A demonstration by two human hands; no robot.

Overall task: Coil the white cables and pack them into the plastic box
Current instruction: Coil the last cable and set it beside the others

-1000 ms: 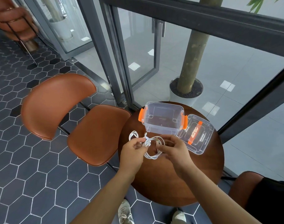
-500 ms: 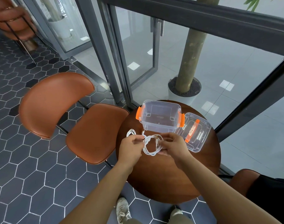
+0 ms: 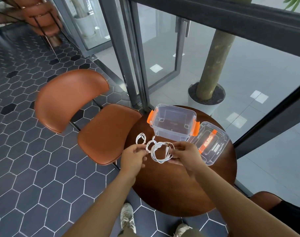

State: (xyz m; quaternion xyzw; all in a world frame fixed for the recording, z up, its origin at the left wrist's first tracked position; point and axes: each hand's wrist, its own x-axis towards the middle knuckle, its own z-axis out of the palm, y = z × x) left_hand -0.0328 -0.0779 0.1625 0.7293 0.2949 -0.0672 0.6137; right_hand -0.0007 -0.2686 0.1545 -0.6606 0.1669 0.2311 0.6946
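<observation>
- Both hands hold one coiled white cable (image 3: 160,153): the right hand (image 3: 183,154) curls its fingers round the loop's side, and the left hand (image 3: 133,157) pinches a strand.
- This coil sits just on the near side of the plastic box (image 3: 169,135), which stands open on the table (image 3: 180,189).
- Left of the box's near corner lies a smaller cable (image 3: 140,138).
- Just beside the box's right end lies the lid (image 3: 212,144).

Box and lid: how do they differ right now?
The box is deep, with orange latches at both ends; the lid is shallow, with one orange strip across its middle. The box stands open and empty; the lid lies off it, to its right. Both are clear plastic and rest on the table.
</observation>
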